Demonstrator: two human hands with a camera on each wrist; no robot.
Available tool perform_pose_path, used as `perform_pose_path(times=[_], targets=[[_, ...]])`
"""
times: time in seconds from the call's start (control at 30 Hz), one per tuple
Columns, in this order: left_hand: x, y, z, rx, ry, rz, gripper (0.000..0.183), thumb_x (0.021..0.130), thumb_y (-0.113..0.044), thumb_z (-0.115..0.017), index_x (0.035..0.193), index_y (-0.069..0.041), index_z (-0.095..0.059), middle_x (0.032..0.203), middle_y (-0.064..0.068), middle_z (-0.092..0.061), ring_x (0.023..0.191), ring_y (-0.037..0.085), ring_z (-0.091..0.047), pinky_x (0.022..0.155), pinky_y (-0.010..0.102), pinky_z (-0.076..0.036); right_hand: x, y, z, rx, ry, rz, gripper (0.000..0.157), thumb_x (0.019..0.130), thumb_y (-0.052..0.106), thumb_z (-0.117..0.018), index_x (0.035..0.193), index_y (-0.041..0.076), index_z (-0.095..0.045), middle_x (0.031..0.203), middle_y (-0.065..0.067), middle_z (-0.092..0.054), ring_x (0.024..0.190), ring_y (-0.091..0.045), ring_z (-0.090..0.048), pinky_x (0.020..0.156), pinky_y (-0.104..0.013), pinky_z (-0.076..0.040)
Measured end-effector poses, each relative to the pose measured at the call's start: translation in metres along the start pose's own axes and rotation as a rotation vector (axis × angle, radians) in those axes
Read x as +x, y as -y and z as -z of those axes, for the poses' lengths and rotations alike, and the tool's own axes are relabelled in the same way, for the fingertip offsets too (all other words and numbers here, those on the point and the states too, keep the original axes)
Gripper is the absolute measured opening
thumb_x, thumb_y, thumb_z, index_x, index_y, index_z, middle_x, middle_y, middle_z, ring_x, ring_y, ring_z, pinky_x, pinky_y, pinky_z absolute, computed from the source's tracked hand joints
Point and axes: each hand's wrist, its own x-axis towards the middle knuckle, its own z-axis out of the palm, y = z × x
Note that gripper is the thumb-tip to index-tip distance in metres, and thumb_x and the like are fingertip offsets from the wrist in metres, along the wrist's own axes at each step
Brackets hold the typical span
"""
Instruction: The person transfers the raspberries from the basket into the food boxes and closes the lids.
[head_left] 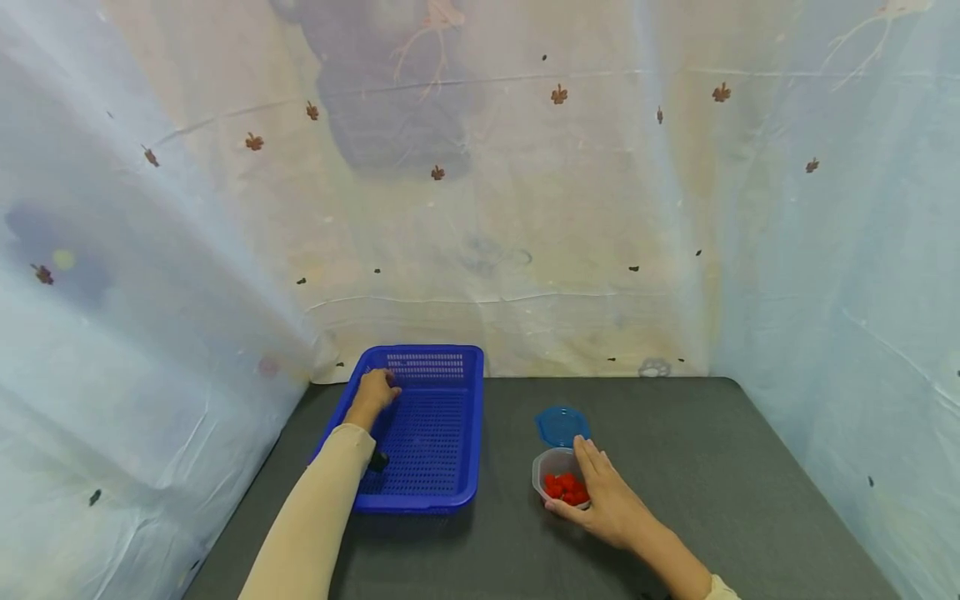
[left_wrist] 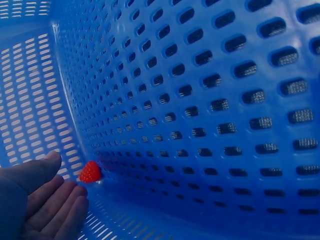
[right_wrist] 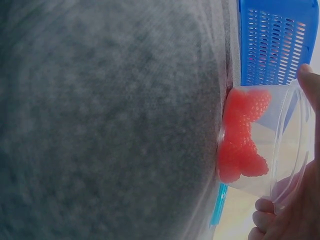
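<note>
My left hand is inside the blue plastic basket, at its far left corner. In the left wrist view a single raspberry lies in that corner, just beyond the fingertips, with thumb and fingers apart and nothing between them. My right hand holds a small clear plastic container by its rim, thumb on the near side and fingers on the far side. Several red raspberries sit in the bottom of this container, which stands upright on the table.
A blue translucent lid lies flat on the dark grey table, just behind the container. The basket stands to the left, its slotted walls raised all round. Patterned plastic sheeting hangs behind the table and along both sides.
</note>
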Motion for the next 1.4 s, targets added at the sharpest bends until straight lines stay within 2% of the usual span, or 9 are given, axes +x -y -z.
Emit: perform_pose_path(times=[0.13,0.27,0.4,0.53,0.97,1.2,1.4], targets=[[0.003,0.003,0.0,0.01,0.015,0.007,0.043,0.103,-0.007,-0.071,0.139,0.013,-0.061,0.136,0.031,-0.065,0.131,0.048,-0.06,0.109,0.058,-0.051,0.001,-0.001,-0.001,-0.011,0.005,0.0,0.122,0.092,0.08,-0.064,0.171,0.002,-0.015,0.177,-0.02,-0.017,0.163,-0.043,-0.017,0.128,-0.064,-0.02],[0.008,0.008,-0.002,0.062,0.009,-0.013,0.04,0.099,-0.007,-0.076,0.132,0.014,-0.066,0.127,0.03,-0.07,0.127,0.05,-0.062,0.107,0.057,-0.053,0.0,0.0,-0.001,-0.012,0.003,0.003,0.122,0.092,0.079,-0.065,0.171,0.001,-0.015,0.177,-0.021,-0.018,0.163,-0.044,-0.017,0.128,-0.064,-0.02],[0.007,0.007,-0.003,0.07,0.027,0.003,0.042,0.099,-0.006,-0.075,0.134,0.015,-0.064,0.131,0.032,-0.068,0.132,0.05,-0.06,0.111,0.058,-0.049,0.0,0.001,0.001,-0.011,0.006,-0.003,0.121,0.092,0.078,-0.066,0.171,0.001,-0.015,0.177,-0.021,-0.018,0.163,-0.044,-0.018,0.127,-0.064,-0.021],[0.003,0.005,-0.003,0.06,0.024,-0.001,0.041,0.099,-0.002,-0.073,0.134,0.016,-0.063,0.131,0.033,-0.067,0.128,0.05,-0.062,0.108,0.058,-0.052,0.0,0.002,0.002,-0.012,0.01,-0.009,0.122,0.092,0.078,-0.066,0.171,0.001,-0.015,0.177,-0.02,-0.017,0.163,-0.044,-0.018,0.127,-0.064,-0.021],[-0.009,0.0,-0.001,0.081,0.021,-0.022,0.016,0.093,0.005,-0.076,0.109,0.009,-0.073,0.114,0.027,-0.072,0.109,0.044,-0.07,0.095,0.054,-0.058,-0.003,0.001,0.002,-0.007,-0.012,0.012,0.12,0.092,0.076,-0.068,0.17,-0.001,-0.018,0.176,-0.022,-0.02,0.162,-0.045,-0.019,0.127,-0.064,-0.021],[-0.006,0.002,-0.004,0.072,0.017,-0.012,0.006,0.093,0.005,-0.077,0.098,0.006,-0.074,0.104,0.021,-0.074,0.098,0.036,-0.071,0.088,0.05,-0.06,-0.003,0.001,0.002,-0.007,-0.028,0.017,0.12,0.092,0.075,-0.069,0.169,-0.001,-0.019,0.175,-0.024,-0.022,0.161,-0.046,-0.021,0.127,-0.065,-0.023],[-0.003,0.003,-0.002,0.056,0.025,-0.01,0.007,0.092,0.004,-0.079,0.098,0.006,-0.076,0.102,0.02,-0.075,0.096,0.035,-0.072,0.086,0.048,-0.06,-0.003,0.001,0.003,0.001,-0.01,0.005,0.119,0.092,0.074,-0.069,0.17,0.0,-0.018,0.176,-0.022,-0.02,0.162,-0.045,-0.019,0.127,-0.065,-0.021]])
